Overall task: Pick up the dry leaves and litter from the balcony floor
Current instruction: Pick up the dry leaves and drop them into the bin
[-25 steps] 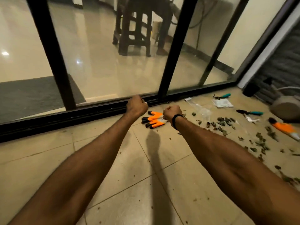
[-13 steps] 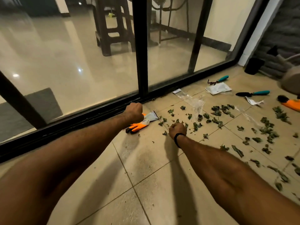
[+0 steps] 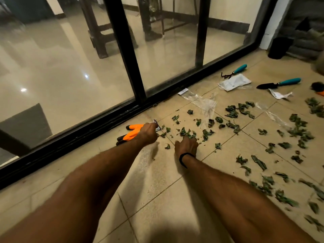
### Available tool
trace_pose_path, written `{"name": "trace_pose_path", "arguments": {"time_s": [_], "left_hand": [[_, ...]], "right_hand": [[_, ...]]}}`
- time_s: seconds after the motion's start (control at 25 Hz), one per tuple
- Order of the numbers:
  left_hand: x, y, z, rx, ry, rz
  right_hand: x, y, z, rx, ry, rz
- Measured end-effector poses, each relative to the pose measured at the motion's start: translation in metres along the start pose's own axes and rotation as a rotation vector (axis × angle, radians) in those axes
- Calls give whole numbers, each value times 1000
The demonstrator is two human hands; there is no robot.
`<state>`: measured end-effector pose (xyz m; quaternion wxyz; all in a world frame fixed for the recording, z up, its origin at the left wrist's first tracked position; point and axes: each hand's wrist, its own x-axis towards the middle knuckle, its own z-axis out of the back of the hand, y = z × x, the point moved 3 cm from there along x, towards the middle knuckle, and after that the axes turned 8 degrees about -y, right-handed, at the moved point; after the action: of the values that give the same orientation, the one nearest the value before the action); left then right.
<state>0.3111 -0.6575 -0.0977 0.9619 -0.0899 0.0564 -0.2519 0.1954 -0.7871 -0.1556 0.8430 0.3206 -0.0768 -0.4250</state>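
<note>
Several dry green leaves (image 3: 231, 111) lie scattered over the beige balcony tiles, from the middle to the right edge. My right hand (image 3: 186, 145), with a black band on its wrist, is down on a small leaf cluster (image 3: 187, 133), its fingers curled into the leaves. My left hand (image 3: 149, 132) grips a pair of orange gloves (image 3: 133, 131) by the grey cuff, next to the door track. Litter lies beyond: a clear plastic bag (image 3: 201, 102), a white pouch (image 3: 234, 82), a torn paper scrap (image 3: 278, 93) and a clear plastic strip (image 3: 275, 116).
A black sliding glass door (image 3: 129, 67) and its floor track (image 3: 87, 130) run along the left. A teal-handled hand rake (image 3: 235, 71) and a trowel (image 3: 278, 83) lie at the back right. A black pot (image 3: 278, 48) stands in the far corner.
The view swung right, so more leaves show. My right hand moved from beside the gloves onto the leaf cluster. My left hand came down onto the orange gloves.
</note>
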Motion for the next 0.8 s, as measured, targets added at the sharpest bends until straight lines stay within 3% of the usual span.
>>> {"name": "trace_pose_path", "arguments": {"time_s": [0.2, 0.36, 0.56, 0.8], "left_hand": [[7, -14, -61, -249, -2, 30], [11, -21, -84, -181, -100, 2], [10, -28, -90, -172, -245, -27], [13, -20, -88, -315, -311, 33]], "right_hand": [[32, -6, 16, -28, -115, 101], [50, -3, 13, -110, -11, 228], [60, 5, 0, -258, -17, 368], [87, 18, 2, -108, 10, 234]]}}
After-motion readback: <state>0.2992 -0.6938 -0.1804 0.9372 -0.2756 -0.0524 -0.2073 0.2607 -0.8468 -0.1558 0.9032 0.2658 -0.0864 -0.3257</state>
